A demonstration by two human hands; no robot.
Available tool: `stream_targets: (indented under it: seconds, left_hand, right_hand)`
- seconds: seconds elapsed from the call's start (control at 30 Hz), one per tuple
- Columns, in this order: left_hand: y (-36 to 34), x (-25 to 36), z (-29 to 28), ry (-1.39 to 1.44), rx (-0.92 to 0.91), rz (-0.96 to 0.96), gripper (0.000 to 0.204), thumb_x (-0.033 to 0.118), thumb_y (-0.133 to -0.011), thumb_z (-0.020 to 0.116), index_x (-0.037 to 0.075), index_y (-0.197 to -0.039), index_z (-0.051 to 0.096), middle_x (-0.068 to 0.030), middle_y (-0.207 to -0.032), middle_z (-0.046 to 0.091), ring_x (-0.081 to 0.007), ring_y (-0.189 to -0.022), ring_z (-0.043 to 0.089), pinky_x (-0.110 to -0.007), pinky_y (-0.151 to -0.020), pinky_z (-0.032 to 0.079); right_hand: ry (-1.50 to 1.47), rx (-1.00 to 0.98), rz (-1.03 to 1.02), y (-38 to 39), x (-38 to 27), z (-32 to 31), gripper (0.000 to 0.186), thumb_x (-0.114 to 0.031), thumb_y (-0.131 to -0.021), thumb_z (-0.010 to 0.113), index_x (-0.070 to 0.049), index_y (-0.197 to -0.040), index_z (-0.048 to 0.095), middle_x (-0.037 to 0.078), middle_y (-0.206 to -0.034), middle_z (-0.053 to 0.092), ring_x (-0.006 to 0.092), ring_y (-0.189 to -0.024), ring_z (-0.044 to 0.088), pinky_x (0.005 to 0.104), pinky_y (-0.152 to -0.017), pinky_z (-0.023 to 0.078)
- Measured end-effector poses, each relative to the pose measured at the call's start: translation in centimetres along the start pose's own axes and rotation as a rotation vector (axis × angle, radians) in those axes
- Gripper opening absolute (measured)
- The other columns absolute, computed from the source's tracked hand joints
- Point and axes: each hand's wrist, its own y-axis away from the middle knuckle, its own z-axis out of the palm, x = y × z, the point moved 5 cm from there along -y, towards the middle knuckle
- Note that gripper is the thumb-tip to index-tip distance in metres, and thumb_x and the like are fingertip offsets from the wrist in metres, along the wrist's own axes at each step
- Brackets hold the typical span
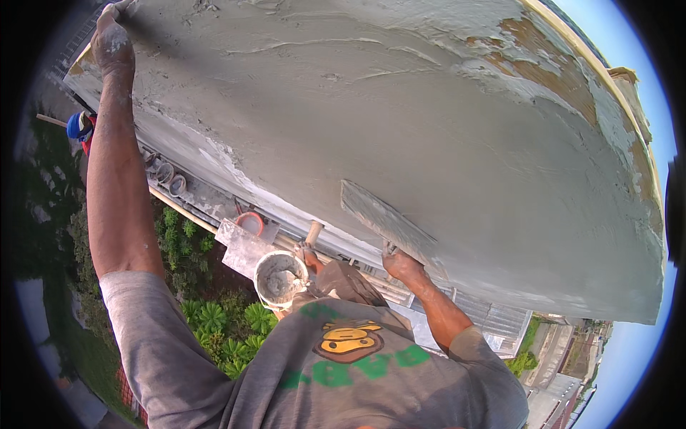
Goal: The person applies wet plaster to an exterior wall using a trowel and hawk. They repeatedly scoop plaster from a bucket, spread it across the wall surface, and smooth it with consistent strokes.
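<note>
Head view looks down along a grey wet-plastered wall (443,129). The right hand (400,263) is wrapped tight round the handle of a plastering trowel (386,223), whose long flat blade lies pressed against the fresh plaster low on the wall. The left hand (111,39), caked in cement, reaches far up with the arm straight and clutches the top edge of the wall at its corner. Below, between the arms, a bucket of mortar (280,277) sits near a metal hawk board (241,247) on the scaffold planks (200,196). Patches of bare brown surface (550,68) show at upper right.
</note>
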Motion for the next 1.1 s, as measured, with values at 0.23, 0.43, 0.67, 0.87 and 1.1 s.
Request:
stream_targets:
  seconds: [0.23,0.43,0.67,0.87,1.1]
  left_hand:
    - [-0.7,-0.3,-0.3,-0.037,-0.029,-0.030,0.043,0.026,-0.094,0.038,0.003,-0.107,0.072,-0.0023,-0.096,0.066,-0.0111,-0.087,0.053,-0.024,-0.085,0.041]
    - [-1.6,-1.0,-0.4,-0.038,-0.128,0.073,0.045,0.027,-0.094,0.036,0.005,-0.110,0.071,-0.0031,-0.099,0.066,-0.0119,-0.091,0.053,-0.023,-0.088,0.040]
    - [-1.5,-2.3,-0.9,-0.107,-0.050,0.085,0.044,0.030,-0.096,0.037,0.003,-0.112,0.068,-0.0062,-0.102,0.066,-0.0145,-0.095,0.054,-0.026,-0.090,0.039]
    - [-0.5,-2.2,-0.2,-0.095,-0.015,0.096,0.045,0.033,-0.098,0.039,0.001,-0.113,0.066,-0.0089,-0.104,0.066,-0.0167,-0.098,0.055,-0.028,-0.092,0.039]
    - [-0.1,-1.4,0.4,-0.050,-0.008,0.101,0.046,0.037,-0.100,0.040,-0.001,-0.115,0.063,-0.0120,-0.107,0.066,-0.0193,-0.102,0.056,-0.031,-0.094,0.039]
  right_hand:
    - [-0.083,0.362,-0.010,7.2,5.9,-15.0,0.006,-0.009,-0.081,0.062,-0.005,-0.084,0.059,0.008,-0.075,0.059,0.0212,-0.069,0.059,0.0357,-0.065,0.048]
    - [-0.449,0.469,-0.021,10.4,3.7,-24.4,0.019,0.010,-0.080,0.055,-0.007,-0.080,0.047,-0.001,-0.082,0.043,0.0075,-0.069,0.042,0.0234,-0.063,0.039]
    - [-0.107,0.083,-0.282,5.2,-2.6,-9.5,0.014,-0.005,-0.080,0.059,-0.005,-0.094,0.054,0.010,-0.092,0.053,0.0224,-0.080,0.053,0.0347,-0.075,0.044]
    - [-0.421,-0.369,-0.172,-2.3,-16.3,5.7,0.037,-0.023,-0.079,0.063,0.003,-0.106,0.063,0.029,-0.107,0.062,0.0446,-0.102,0.060,0.0458,-0.092,0.045]
    - [-0.362,-0.245,-0.427,-12.9,-26.4,20.3,0.053,-0.021,-0.075,0.059,0.010,-0.119,0.058,0.035,-0.122,0.055,0.0465,-0.114,0.055,0.0469,-0.100,0.041]
